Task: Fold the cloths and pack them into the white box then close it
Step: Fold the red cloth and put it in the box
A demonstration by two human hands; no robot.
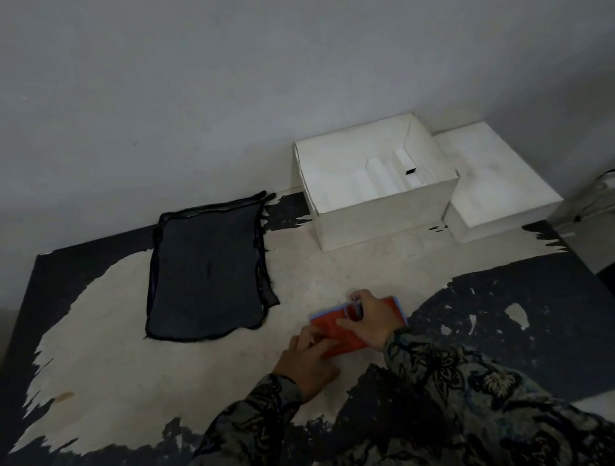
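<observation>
Sleeves (422,395): patterned, dark, filling the near bottom of the view, one on each forearm.
Left hand (307,364): lies flat with fingers together, pressing the near-left part of the red cloth (379,310) onto the table (120,380); it pins rather than grips.
Right hand (368,317): rests on top of the cloth, fingers curled at its far edge, seemingly pinching a pale hem there; how firmly they close I cannot tell.
Red cloth position: near the front centre of the table, under both hands, already a small packet, well apart from the box.
Red cloth axis: long axis runs left to right, tilted slightly, its right end peeking out beyond the right hand.
Dark cloth (204,276): spread flat and unfolded on the left, long axis running away from the person, far end near the wall.
White box (383,213): open at the far right; only white card inserts seem to lie inside.
Lid (497,180): beside the box on its right, touching or nearly so.
Step in hand: likely finishing the red cloth's fold.
Next move: probably press the crease, then lift the packet without letting it spring open and carry it to the box.
</observation>
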